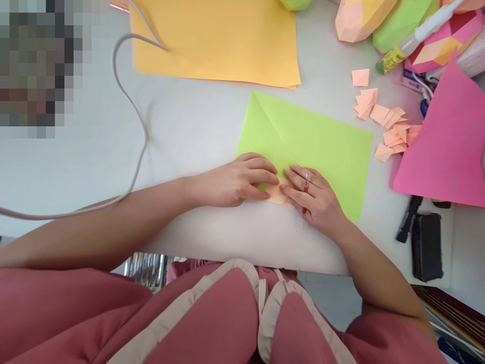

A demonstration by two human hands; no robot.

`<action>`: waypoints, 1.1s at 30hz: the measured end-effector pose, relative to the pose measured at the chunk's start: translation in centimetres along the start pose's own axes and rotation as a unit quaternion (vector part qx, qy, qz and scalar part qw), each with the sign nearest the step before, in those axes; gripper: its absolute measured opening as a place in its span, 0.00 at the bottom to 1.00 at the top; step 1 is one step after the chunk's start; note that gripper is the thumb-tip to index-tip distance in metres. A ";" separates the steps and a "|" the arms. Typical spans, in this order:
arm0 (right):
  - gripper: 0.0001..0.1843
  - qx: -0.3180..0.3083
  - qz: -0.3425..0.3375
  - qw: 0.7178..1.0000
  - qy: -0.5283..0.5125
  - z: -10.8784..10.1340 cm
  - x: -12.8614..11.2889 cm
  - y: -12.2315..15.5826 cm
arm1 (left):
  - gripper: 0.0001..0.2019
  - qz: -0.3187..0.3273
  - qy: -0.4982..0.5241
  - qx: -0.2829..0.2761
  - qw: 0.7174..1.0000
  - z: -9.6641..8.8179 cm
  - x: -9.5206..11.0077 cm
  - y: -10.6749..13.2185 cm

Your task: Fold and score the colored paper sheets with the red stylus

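Note:
A small peach paper piece lies at the near edge of a light green sheet. My left hand pinches its left end between thumb and fingers. Across from it, my right hand rests flat-fingered on the paper's right end. A slim red pen is tucked between the fingers of that hand, its tip pointing away from me. A crease runs from the green sheet's far left corner. Several small folded peach paper pieces lie loosely heaped to the right of the sheet.
Orange sheets lie at the back, with a grey cable on the left crossing over my forearm. Folded paper shapes, a glue tube, a pink sheet, a black marker and a black case line the right.

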State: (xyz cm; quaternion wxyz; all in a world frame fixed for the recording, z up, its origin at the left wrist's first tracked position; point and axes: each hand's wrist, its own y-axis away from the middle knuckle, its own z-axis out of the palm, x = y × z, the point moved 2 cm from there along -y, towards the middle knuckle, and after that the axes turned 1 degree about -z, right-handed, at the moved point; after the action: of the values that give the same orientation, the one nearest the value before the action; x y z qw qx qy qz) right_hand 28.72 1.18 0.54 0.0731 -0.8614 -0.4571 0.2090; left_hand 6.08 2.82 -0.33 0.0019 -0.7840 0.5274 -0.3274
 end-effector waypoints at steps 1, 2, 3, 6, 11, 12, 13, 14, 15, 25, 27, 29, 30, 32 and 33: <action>0.11 0.007 -0.004 1.000 0.007 0.0 -0.1 0.0 | 0.14 0.001 0.004 0.003 1.000 0.0 0.0 0.0; 0.11 0.012 -0.007 1.000 0.013 0.1 -0.1 0.0 | 0.14 0.001 0.006 0.006 1.000 0.0 0.0 0.0; 0.10 0.015 -0.008 1.000 0.018 0.1 -0.2 0.0 | 0.14 0.000 0.008 0.007 1.000 0.0 -0.1 0.0; 0.11 0.011 -0.005 1.000 0.023 0.1 -0.2 0.0 | 0.14 -0.005 0.014 0.003 1.000 0.0 -0.1 0.0; 0.11 -0.006 0.009 1.000 0.012 0.1 0.0 0.0 | 0.14 0.000 0.015 0.006 1.000 -0.2 0.1 -0.1; 0.11 -0.005 0.010 1.000 0.010 0.1 0.0 0.0 | 0.14 0.002 0.013 0.007 1.000 -0.2 0.1 -0.1; 0.12 -0.003 0.010 1.000 0.009 0.1 0.0 0.0 | 0.14 0.003 0.011 0.006 1.000 -0.2 0.2 -0.1; 0.11 0.000 0.008 1.000 0.009 0.1 0.0 -0.1 | 0.14 0.004 0.009 0.005 1.000 -0.3 0.2 -0.1; 0.11 0.003 0.005 1.000 0.010 0.1 0.0 -0.1 | 0.15 0.006 0.008 0.004 1.000 -0.3 0.2 -0.1; 0.12 -0.003 0.013 1.000 0.005 0.2 0.0 -0.1 | 0.15 0.006 0.001 -0.004 1.000 -0.3 0.1 -0.2; 0.11 -0.003 0.014 1.000 0.003 0.2 0.0 -0.1 | 0.16 0.008 -0.001 -0.003 1.000 -0.3 0.2 -0.2; 0.11 0.000 0.012 1.000 0.002 0.1 0.0 -0.1 | 0.16 0.004 0.000 -0.004 1.000 -0.3 0.2 -0.2; 0.11 -0.001 0.013 1.000 0.001 0.1 0.0 -0.1 | 0.16 0.002 0.001 -0.005 1.000 -0.3 0.2 -0.2; 0.11 -0.004 0.017 1.000 -0.002 0.1 0.1 -0.1 | 0.16 0.004 0.002 -0.003 1.000 -0.3 0.2 -0.2; 0.11 -0.004 0.016 1.000 -0.004 0.1 0.1 -0.1 | 0.16 0.009 0.001 0.001 1.000 -0.3 0.2 -0.2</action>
State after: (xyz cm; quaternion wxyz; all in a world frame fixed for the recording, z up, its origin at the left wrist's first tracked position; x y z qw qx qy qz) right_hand 28.64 1.34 0.42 0.0644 -0.8681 -0.4442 0.2123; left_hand 6.12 2.83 0.05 0.0051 -0.7790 0.5341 -0.3284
